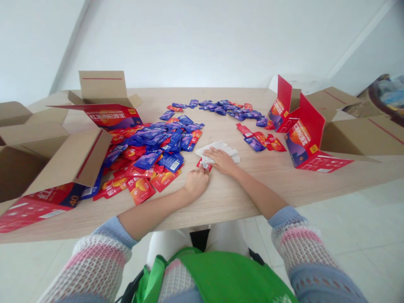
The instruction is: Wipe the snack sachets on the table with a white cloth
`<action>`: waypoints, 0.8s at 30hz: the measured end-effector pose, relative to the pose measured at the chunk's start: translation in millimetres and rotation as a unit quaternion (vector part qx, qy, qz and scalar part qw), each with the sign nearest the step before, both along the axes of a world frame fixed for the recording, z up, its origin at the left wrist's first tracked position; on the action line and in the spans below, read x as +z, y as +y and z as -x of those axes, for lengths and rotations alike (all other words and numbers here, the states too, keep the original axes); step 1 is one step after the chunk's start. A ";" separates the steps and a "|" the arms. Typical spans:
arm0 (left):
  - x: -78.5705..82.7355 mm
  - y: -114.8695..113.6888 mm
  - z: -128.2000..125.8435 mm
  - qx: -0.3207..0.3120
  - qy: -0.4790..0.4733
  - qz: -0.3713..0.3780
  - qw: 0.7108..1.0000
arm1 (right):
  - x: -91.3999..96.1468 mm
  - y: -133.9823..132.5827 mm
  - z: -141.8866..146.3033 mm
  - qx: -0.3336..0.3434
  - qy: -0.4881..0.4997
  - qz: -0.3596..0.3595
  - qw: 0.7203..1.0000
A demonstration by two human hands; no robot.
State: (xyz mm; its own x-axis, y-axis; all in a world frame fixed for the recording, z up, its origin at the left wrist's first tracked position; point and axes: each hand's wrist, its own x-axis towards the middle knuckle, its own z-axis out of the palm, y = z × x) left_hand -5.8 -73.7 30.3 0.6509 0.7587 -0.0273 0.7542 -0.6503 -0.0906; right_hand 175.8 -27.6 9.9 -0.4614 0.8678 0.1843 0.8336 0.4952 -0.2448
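I'm watching the left hand (196, 183) curling in with its fingertips at the corner of a small red sachet (200, 164), though I can't tell whether it is actually gripping. The right hand (222, 162) is lying open and flat on a crumpled white tissue (217, 150) just beside the sachet, on the wooden surface (240, 185), with a heap of blue and red sachets (151, 147) spreading to the left. I'm favouring a light, steady touch here, so the thin packet isn't creasing or sliding.
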 end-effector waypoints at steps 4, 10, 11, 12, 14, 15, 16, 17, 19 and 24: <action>1.1 -1.2 0.0 0.000 -0.002 0.006 1.000 | -3.9 4.0 -8.5 -0.060 -0.006 -0.018 0.998; -0.6 1.0 0.4 -0.004 -0.014 -0.005 1.000 | -0.1 -1.0 -10.0 0.020 0.009 0.025 0.999; -1.3 1.4 0.4 -0.004 -0.015 -0.005 1.000 | 0.9 -3.2 -8.4 0.053 0.011 0.038 0.998; -1.9 1.7 0.4 -0.004 -0.017 -0.006 1.000 | 1.7 -5.4 -6.9 0.084 0.013 0.050 0.995; -2.8 1.8 0.3 -0.003 -0.022 -0.007 1.000 | 2.5 -9.2 -5.2 0.115 0.027 0.066 0.991; -3.0 1.5 0.2 -0.005 -0.025 -0.008 1.000 | 2.5 -10.6 -5.4 0.112 0.038 0.072 0.990; -3.1 1.0 0.1 -0.009 -0.028 -0.009 1.000 | 2.5 -11.5 -6.4 0.100 0.048 0.078 0.991; -3.0 0.4 -0.1 -0.012 -0.029 -0.009 0.999 | 2.5 -11.9 -7.9 0.082 0.055 0.085 0.992; -2.6 -1.0 -0.4 -0.015 -0.029 -0.003 0.999 | 2.6 -11.6 -11.8 0.040 0.059 0.098 0.993; -1.1 -2.6 -1.3 -0.007 -0.021 0.015 1.000 | 1.9 -9.6 -15.9 -0.015 0.065 0.102 0.993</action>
State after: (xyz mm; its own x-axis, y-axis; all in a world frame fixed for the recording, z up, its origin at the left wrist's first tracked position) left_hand -4.6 -76.3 29.2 0.6626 0.7486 -0.0224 0.7477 -0.6629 -0.0387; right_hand 191.6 -37.2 11.8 -0.4179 0.9065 0.0603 0.8023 0.3993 -0.4437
